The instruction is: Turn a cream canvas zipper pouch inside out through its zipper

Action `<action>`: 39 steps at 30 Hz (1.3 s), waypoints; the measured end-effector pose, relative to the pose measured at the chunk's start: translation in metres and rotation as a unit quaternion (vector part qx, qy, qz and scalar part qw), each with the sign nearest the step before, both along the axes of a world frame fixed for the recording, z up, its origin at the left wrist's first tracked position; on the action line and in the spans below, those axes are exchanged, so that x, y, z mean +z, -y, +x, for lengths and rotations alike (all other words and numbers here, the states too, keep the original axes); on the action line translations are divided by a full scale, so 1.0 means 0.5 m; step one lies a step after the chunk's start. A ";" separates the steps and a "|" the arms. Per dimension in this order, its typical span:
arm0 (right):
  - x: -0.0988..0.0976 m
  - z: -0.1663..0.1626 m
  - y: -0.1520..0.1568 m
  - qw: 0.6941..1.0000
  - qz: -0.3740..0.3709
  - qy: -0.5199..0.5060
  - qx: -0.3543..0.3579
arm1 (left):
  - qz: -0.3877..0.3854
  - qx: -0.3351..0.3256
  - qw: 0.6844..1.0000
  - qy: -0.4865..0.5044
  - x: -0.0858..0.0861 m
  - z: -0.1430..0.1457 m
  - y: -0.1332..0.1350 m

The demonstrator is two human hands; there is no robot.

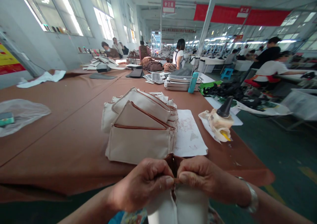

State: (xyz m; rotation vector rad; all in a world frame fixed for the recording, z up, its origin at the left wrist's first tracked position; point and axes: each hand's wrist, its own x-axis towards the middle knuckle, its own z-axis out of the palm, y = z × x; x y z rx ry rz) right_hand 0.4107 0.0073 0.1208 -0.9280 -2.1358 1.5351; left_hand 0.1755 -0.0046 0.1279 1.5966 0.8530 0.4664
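My left hand [143, 184] and my right hand [201, 179] meet at the near table edge, both pinching the brown trimmed top edge of a cream canvas pouch [182, 207] that hangs down toward my lap. A silver bracelet circles my right wrist. Just beyond my hands lies a stack of finished cream pouches [138, 131] with brown piping. To its right lies a stained white paper sheet [189, 131].
A glue bottle [221, 120] with a black nozzle lies on a rag at the table's right edge. The brown table [61, 144] stretches far back. A clear plastic bag [19, 113] sits at left. A teal bottle [193, 82] stands by grey trays [179, 82]. Other workers sit beyond.
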 end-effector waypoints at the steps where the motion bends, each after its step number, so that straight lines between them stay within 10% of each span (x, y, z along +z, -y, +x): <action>1: -0.008 -0.003 0.002 1.000 0.028 0.003 -0.002 | -0.001 0.002 1.000 0.004 -0.002 0.001 0.001; 6: -0.058 -0.011 0.006 0.973 0.226 -0.007 -0.039 | -0.004 0.027 0.999 0.018 -0.029 0.004 0.007; 12: -0.024 -0.006 -0.003 0.997 0.077 -0.026 0.011 | 0.143 0.031 0.986 -0.078 -0.023 0.012 0.013; 20: -0.003 0.001 -0.005 0.998 0.026 -0.052 0.023 | -0.049 0.001 0.997 -0.064 0.035 -0.022 0.004; 29: 0.016 -0.002 0.006 0.998 0.060 -0.017 0.015 | 0.018 -0.030 0.998 -0.043 0.036 -0.013 0.004; 39: 0.009 -0.014 0.038 0.925 0.373 -0.054 -0.040 | 0.134 0.033 0.990 0.001 0.010 -0.013 0.035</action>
